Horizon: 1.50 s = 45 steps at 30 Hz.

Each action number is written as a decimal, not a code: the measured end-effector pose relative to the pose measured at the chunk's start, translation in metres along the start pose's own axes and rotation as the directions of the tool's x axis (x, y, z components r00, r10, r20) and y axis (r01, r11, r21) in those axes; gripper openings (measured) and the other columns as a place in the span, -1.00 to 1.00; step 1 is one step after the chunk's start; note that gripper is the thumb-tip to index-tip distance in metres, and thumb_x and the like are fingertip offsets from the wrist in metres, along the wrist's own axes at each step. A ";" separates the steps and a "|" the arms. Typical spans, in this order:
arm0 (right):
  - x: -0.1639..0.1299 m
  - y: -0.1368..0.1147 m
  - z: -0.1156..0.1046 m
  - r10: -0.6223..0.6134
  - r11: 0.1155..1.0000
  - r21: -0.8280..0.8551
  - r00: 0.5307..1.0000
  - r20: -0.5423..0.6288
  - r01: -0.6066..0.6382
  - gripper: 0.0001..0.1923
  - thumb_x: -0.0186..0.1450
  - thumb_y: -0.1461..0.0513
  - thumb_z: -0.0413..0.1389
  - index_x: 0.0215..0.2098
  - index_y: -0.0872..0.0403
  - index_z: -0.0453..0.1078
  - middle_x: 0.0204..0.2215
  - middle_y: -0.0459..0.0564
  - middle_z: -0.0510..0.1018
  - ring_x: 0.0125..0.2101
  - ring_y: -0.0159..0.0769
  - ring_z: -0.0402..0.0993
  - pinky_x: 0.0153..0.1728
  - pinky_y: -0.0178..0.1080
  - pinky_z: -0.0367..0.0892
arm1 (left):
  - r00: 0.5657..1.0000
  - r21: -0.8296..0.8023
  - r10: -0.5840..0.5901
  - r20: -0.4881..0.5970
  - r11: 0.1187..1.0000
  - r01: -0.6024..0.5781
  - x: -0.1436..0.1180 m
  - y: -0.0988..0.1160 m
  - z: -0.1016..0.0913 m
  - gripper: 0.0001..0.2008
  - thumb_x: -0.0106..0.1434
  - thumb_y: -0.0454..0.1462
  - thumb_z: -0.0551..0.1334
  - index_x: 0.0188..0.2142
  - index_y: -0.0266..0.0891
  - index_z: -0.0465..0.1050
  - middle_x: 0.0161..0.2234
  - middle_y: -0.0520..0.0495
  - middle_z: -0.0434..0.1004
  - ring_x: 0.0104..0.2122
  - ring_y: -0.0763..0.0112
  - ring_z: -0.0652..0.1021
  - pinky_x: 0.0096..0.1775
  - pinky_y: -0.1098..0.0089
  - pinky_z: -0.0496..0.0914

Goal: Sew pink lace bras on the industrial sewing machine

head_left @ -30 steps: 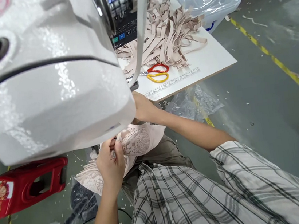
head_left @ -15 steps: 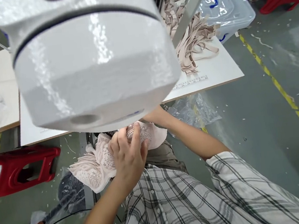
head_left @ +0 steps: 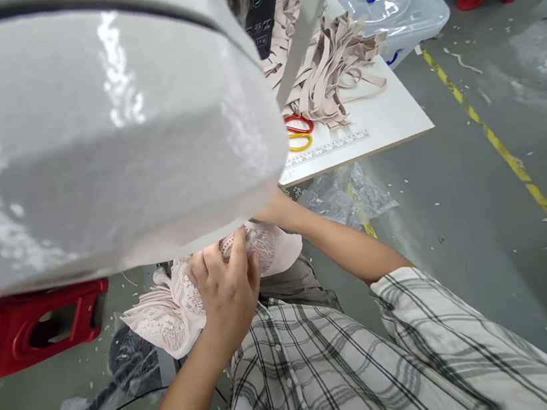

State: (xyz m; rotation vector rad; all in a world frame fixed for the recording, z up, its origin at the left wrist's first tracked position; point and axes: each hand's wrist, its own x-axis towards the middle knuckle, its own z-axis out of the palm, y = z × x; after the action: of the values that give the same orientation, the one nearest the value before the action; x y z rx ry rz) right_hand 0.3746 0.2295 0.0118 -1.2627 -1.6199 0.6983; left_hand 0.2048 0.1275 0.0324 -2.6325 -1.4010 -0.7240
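A pale pink lace bra (head_left: 165, 319), with what looks like a stack of layered pieces at its left end, hangs in front of my body below the machine. My left hand (head_left: 225, 280) grips its lace cup from above, fingers bent over the fabric. Close to the bra's right part is my right hand (head_left: 274, 209), its fingers hidden behind the large white machine head (head_left: 112, 166), which looks like a sewing machine. That head fills the upper left and covers the work spot under it.
On the white table (head_left: 393, 115) lie beige fabric strips (head_left: 322, 77), a clear ruler (head_left: 331, 149) and scissors with red and yellow handles (head_left: 300, 133). Behind is a clear plastic box (head_left: 392, 1). A red stool (head_left: 67, 319) stands left, plastic film (head_left: 353, 194) below the table.
My view has moved closer to the machine head, which now covers more of the left side. The scissors and a control panel have come into sight. My hands keep nearly the same pose.
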 end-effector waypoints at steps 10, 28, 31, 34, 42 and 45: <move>-0.001 -0.002 -0.001 -0.007 0.999 -0.043 1.000 0.004 0.007 -0.92 0.32 0.24 0.07 -0.28 0.04 0.41 -0.24 0.00 0.49 -0.16 -0.15 0.41 -0.07 -0.09 0.41 | 0.999 -0.034 -0.016 -0.029 0.999 0.015 -0.003 -0.004 -0.003 -0.54 0.32 -0.21 0.31 0.20 -0.20 0.43 0.13 -0.38 0.39 0.13 -0.01 0.41 0.16 0.06 0.25; -0.085 0.011 0.004 0.045 0.955 0.297 0.996 -0.083 -0.018 -0.61 0.34 -0.09 0.21 -0.17 0.05 0.39 -0.23 -0.01 0.47 -0.27 -0.30 0.44 -0.21 -0.23 0.40 | 0.750 -0.699 -0.567 0.341 0.380 0.605 -0.009 -0.051 0.017 -0.70 0.38 -0.08 0.13 -0.40 -0.20 0.38 -0.45 0.00 0.43 -0.42 0.39 0.43 -0.31 0.41 0.36; -0.092 0.013 0.003 0.043 0.962 0.270 0.997 -0.058 -0.026 -0.58 0.32 -0.11 0.22 -0.15 0.05 0.40 -0.21 0.02 0.50 -0.23 -0.26 0.46 -0.16 -0.19 0.42 | 0.777 -0.679 -0.556 0.294 0.450 0.580 -0.009 -0.051 0.014 -0.71 0.35 -0.12 0.15 -0.45 -0.20 0.37 -0.48 0.02 0.42 -0.44 0.40 0.41 -0.32 0.42 0.34; -0.097 0.016 0.004 0.041 0.971 0.235 0.999 -0.029 -0.033 -0.54 0.31 -0.14 0.21 -0.13 0.05 0.40 -0.20 0.03 0.51 -0.20 -0.22 0.48 -0.14 -0.16 0.43 | 0.794 -0.674 -0.546 0.267 0.483 0.559 -0.009 -0.050 0.014 -0.71 0.34 -0.10 0.17 -0.44 -0.20 0.39 -0.49 0.03 0.43 -0.45 0.40 0.42 -0.33 0.42 0.33; -0.103 0.023 0.005 0.040 0.986 0.163 0.999 -0.003 -0.039 -0.41 0.29 -0.26 0.13 -0.09 0.05 0.40 -0.18 0.06 0.54 -0.18 -0.18 0.49 -0.12 -0.14 0.40 | 0.831 -0.604 -0.524 0.188 0.606 0.518 -0.005 -0.047 0.010 -0.70 0.35 -0.08 0.18 -0.43 -0.19 0.44 -0.51 0.04 0.44 -0.46 0.39 0.43 -0.31 0.40 0.34; -0.105 0.025 0.004 0.046 0.991 0.128 0.999 0.004 -0.047 -0.38 0.28 -0.29 0.11 -0.07 0.05 0.42 -0.17 0.07 0.56 -0.17 -0.16 0.50 -0.13 -0.13 0.38 | 0.833 -0.589 -0.524 0.176 0.622 0.516 -0.003 -0.047 0.009 -0.70 0.35 -0.08 0.19 -0.43 -0.20 0.45 -0.51 0.04 0.46 -0.45 0.39 0.44 -0.30 0.40 0.35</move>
State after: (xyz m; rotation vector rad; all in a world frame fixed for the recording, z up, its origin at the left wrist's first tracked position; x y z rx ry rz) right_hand 0.3846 0.1382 -0.0458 -1.2104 -1.5254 0.8188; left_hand 0.1694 0.1554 0.0159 -2.5827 -2.3092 -1.4952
